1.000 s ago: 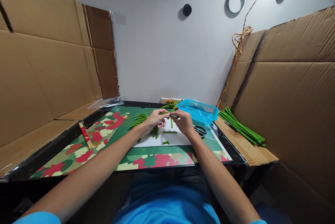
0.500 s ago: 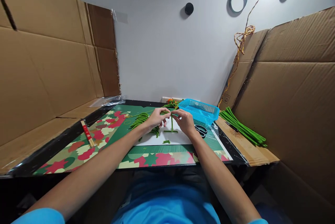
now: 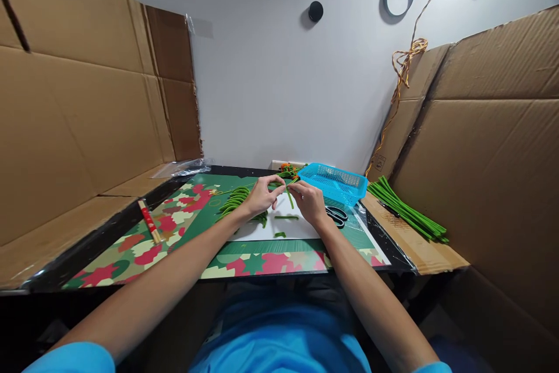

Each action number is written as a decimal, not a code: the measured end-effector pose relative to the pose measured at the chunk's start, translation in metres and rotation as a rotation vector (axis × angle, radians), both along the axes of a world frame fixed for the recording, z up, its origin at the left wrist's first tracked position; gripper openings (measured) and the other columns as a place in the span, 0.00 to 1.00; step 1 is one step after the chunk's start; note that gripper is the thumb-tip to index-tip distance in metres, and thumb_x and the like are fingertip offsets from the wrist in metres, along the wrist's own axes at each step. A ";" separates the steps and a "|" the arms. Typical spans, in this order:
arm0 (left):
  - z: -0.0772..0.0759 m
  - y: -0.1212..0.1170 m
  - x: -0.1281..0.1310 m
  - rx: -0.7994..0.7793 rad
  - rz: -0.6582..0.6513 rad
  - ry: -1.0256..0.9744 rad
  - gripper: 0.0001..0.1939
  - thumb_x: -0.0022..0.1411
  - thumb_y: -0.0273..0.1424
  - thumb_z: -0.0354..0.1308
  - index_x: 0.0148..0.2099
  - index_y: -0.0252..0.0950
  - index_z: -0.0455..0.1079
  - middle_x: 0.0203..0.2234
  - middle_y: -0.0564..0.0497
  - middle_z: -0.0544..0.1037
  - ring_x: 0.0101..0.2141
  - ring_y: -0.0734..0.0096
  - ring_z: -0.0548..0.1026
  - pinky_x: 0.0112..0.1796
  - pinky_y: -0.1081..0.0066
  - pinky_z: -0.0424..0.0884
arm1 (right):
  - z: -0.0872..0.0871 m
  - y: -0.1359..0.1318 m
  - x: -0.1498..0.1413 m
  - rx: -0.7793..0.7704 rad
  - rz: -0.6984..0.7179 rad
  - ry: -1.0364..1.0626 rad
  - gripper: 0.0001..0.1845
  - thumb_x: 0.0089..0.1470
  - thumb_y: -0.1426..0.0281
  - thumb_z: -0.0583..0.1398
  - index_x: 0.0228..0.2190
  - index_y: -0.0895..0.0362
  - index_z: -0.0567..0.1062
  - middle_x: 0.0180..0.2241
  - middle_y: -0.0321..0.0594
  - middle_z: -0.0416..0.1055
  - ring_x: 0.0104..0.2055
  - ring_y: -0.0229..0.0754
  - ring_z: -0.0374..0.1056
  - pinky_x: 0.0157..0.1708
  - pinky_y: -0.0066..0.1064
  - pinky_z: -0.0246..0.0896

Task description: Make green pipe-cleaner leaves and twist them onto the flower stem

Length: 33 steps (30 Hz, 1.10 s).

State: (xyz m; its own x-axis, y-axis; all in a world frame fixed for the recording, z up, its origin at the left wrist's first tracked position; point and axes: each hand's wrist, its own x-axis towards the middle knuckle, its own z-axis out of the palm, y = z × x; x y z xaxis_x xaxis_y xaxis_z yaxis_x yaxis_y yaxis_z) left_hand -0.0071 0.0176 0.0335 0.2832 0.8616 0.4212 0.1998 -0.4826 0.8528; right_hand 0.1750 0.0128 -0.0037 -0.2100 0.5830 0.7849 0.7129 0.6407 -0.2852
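Observation:
Between the fingertips of both hands is a green pipe cleaner (image 3: 290,201), with one end hanging down over the white paper (image 3: 251,234). My left hand (image 3: 262,194) pinches it from the left, thumb and forefinger together. From the right, my right hand (image 3: 310,203) grips it in a close pinch; the exact join is partly hidden by the fingers. Below them on the paper lie a straight green piece (image 3: 286,217) and a short bent piece (image 3: 280,235). Several curved green pipe cleaners (image 3: 233,199) lie in a row beside my left hand, partly covered by it.
Dark-handled scissors (image 3: 338,217) lie right of my right hand. Behind them stands a blue plastic basket (image 3: 360,187), with orange flowers (image 3: 288,169) to its left. A bundle of green pipe cleaners (image 3: 408,210) rests on cardboard at right. A red-wrapped stick pack (image 3: 149,220) lies at left.
Both hands stay pinched together at nearly the same spot. The hanging end of the pipe cleaner has swung from upright to a slant toward the right. The view has shifted slightly.

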 end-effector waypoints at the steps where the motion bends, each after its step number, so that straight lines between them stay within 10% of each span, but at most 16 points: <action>1: 0.000 -0.001 0.000 0.035 0.012 0.006 0.16 0.57 0.41 0.72 0.38 0.36 0.73 0.25 0.56 0.75 0.14 0.78 0.70 0.15 0.77 0.59 | 0.000 -0.001 0.000 0.004 0.000 0.005 0.13 0.71 0.68 0.59 0.45 0.48 0.84 0.42 0.39 0.84 0.39 0.43 0.79 0.36 0.28 0.64; 10: -0.002 -0.003 0.000 0.181 0.089 0.079 0.09 0.64 0.38 0.64 0.39 0.37 0.73 0.17 0.59 0.67 0.14 0.75 0.65 0.18 0.75 0.57 | 0.001 -0.005 -0.002 0.013 0.021 0.058 0.15 0.72 0.70 0.56 0.45 0.50 0.84 0.44 0.41 0.83 0.41 0.43 0.78 0.37 0.29 0.64; 18: 0.000 -0.013 0.008 0.290 0.168 0.087 0.08 0.65 0.36 0.60 0.40 0.36 0.72 0.31 0.51 0.77 0.19 0.77 0.64 0.21 0.75 0.58 | 0.006 -0.009 -0.010 -0.013 0.089 0.215 0.14 0.71 0.67 0.55 0.40 0.54 0.81 0.41 0.45 0.79 0.40 0.45 0.74 0.40 0.31 0.64; 33: 0.000 -0.015 0.008 0.343 0.196 0.193 0.04 0.59 0.28 0.62 0.39 0.39 0.75 0.36 0.48 0.79 0.33 0.64 0.71 0.33 0.72 0.63 | 0.013 -0.004 -0.014 -0.348 0.388 0.546 0.30 0.64 0.42 0.54 0.25 0.54 0.68 0.18 0.29 0.58 0.14 0.33 0.57 0.14 0.26 0.51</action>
